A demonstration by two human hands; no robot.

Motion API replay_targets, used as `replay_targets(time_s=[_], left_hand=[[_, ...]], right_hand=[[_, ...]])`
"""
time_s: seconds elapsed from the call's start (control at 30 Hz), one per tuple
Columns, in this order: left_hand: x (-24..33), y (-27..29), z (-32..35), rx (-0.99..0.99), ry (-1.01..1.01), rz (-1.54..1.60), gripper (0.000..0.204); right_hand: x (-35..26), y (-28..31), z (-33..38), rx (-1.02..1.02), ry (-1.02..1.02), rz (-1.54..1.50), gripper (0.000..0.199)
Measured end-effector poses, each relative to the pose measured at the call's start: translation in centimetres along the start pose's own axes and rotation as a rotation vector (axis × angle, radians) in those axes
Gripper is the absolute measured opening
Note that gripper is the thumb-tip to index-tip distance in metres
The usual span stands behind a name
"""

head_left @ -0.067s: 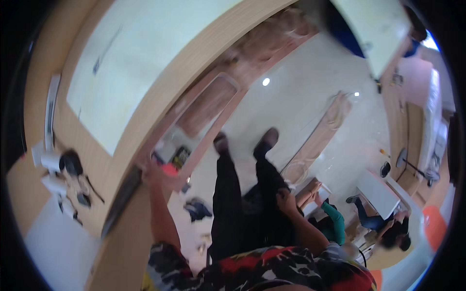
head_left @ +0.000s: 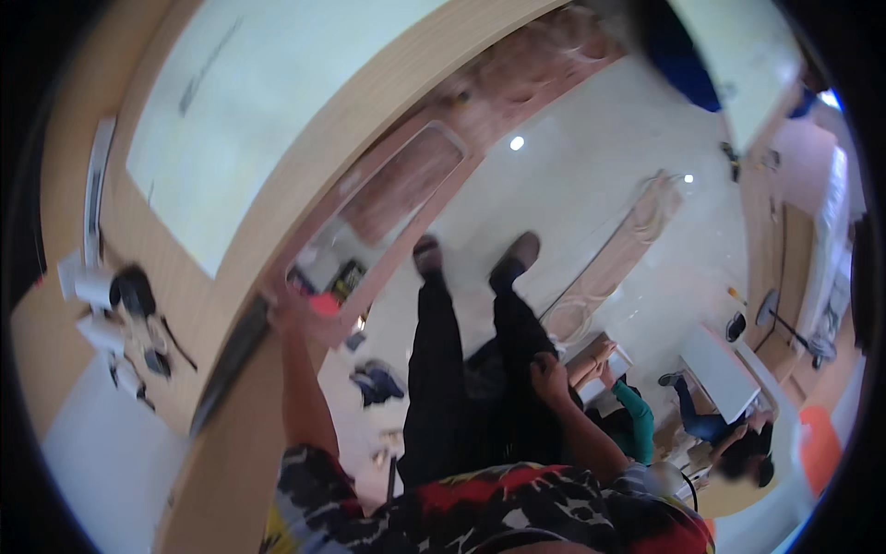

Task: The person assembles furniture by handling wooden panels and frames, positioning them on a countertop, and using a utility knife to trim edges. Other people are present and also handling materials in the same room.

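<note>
The whole view is smeared with motion, so fine detail is hard to read. The left hand [head_left: 281, 309] is stretched up and out to the edge of the long light-wood table with a pale top [head_left: 305, 166], and right beside it sits a small red-pink object [head_left: 324, 304] — blurred, so whether the fingers have actually closed on it or only touch it cannot be told. How far that hand is open is equally lost in the blur.

The right hand [head_left: 546, 374] hangs low against the person's black trousers [head_left: 434, 369], fingers curled in loosely, nothing visibly in it — though the palm side is turned away and hidden. 2 dark shoes [head_left: 426, 254] show at the far end of the legs on the glossy pale floor [head_left: 591, 185].

The person's red, black and white patterned shirt [head_left: 517, 512] fills the lower edge and is cut off by the frame. On the floor between table and legs lies a crumpled blue cloth [head_left: 377, 380], its shape unclear. At the left, a cluster of white and black small items [head_left: 125, 319] sits on the tabletop, too blurred to identify. At the lower right another person in a green sleeve [head_left: 637, 415] crouches near a white low table [head_left: 715, 369], partly hidden behind the right forearm
</note>
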State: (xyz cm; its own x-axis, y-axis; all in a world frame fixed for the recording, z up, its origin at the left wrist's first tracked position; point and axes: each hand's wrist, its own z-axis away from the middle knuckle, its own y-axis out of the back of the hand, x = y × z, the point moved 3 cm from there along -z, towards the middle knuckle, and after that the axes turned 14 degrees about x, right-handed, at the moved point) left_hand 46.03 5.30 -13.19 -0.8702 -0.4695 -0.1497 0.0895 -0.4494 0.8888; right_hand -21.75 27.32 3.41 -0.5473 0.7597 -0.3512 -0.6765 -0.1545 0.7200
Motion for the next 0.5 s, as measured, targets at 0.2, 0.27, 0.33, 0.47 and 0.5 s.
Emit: replay_targets(time_s=[0.2,0.27,0.33,0.47,0.5], left_hand=[[4.8,4.1,-2.6,0.257,0.381,0.674,0.097],[4.1,2.9,-3.1,0.262,0.422,0.614,0.083],[3.2,1.3,-4.3,0.134,0.355,0.309,0.073],[2.6,-1.6,-4.5,0.003,0.038,-0.040,0.070],[3.5,-2.1,-4.6,0.016,-0.017,-0.056,0.069]], right_hand=[[-2.0,-0.4,-1.3,-0.044,-0.070,0.084,0.031],[-2.0,-0.4,-1.3,-0.003,-0.022,0.114,0.029],[-2.6,-0.3,-1.5,-0.007,-0.035,0.140,0.029],[-3.2,-0.1,-1.8,0.010,-0.110,0.095,0.029],[-3.6,0.1,-1.9,0.011,-0.117,0.118,0.030]])
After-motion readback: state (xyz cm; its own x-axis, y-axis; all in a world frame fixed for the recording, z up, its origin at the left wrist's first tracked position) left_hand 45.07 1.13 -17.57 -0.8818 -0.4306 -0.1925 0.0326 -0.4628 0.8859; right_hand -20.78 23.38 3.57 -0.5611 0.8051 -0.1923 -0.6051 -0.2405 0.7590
